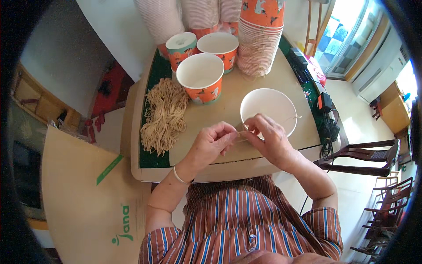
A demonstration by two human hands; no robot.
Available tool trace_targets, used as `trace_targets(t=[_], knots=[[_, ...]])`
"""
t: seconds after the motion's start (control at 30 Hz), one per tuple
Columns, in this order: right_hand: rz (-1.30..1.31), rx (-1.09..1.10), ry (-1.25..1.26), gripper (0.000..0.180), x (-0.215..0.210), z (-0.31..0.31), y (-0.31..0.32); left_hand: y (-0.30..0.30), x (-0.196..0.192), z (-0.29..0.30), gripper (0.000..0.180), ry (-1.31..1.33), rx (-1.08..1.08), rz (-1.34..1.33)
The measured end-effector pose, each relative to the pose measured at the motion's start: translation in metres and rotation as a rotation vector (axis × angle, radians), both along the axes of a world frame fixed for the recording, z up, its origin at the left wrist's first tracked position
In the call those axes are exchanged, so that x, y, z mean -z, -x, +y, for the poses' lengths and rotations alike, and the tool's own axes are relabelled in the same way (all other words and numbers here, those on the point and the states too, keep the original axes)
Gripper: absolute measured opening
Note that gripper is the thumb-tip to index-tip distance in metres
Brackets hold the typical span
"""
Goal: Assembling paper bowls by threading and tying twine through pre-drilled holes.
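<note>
A white paper bucket (271,100) rests on the table at the near right, its inside facing up. A thin cream cord (291,118) pokes through its right wall and ends in a small knot outside. By the near left rim, my right hand (269,137) pinches a bit of cord with thumb and fingertips. My left hand (214,141) is closed as well, thumb against forefinger, on the same cord just left of the bucket. The short stretch between the hands is hard to make out. Left of my hands lies a loose bundle of cream cords (164,118).
Orange patterned paper buckets (205,90) stand beyond the bundle. Tall stacks of buckets (260,44) line the back, some wrapped in plastic. Black adapters and cables (327,125) run along the right table edge. A large cardboard sheet (83,193) leans at the left; a dark wooden chair (365,156) stands right.
</note>
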State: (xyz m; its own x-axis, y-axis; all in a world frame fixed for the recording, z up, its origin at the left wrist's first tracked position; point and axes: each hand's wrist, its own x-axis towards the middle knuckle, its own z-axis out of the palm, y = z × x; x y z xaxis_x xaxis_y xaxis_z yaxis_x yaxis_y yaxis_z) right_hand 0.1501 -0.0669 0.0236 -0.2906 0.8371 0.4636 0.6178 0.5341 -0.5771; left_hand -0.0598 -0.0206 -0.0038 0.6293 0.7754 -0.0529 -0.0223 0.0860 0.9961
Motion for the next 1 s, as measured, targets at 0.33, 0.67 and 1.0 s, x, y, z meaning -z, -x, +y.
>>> trace_targets(t=[0.33,0.67,1.0], knots=[[-0.272,0.178,0.147,0.023,0.017,0.013,-0.005,-0.014,0.031,0.029,0.008,-0.116,-0.296,-0.072],[-0.040,0.259,0.133,0.019,0.007,0.009,-0.020,-0.025,0.012,0.023,0.007,-0.154,-0.324,-0.041],[0.040,0.218,0.273,0.033,-0.008,0.006,-0.031,-0.047,-0.003,0.026,0.009,-0.449,-0.311,0.065]])
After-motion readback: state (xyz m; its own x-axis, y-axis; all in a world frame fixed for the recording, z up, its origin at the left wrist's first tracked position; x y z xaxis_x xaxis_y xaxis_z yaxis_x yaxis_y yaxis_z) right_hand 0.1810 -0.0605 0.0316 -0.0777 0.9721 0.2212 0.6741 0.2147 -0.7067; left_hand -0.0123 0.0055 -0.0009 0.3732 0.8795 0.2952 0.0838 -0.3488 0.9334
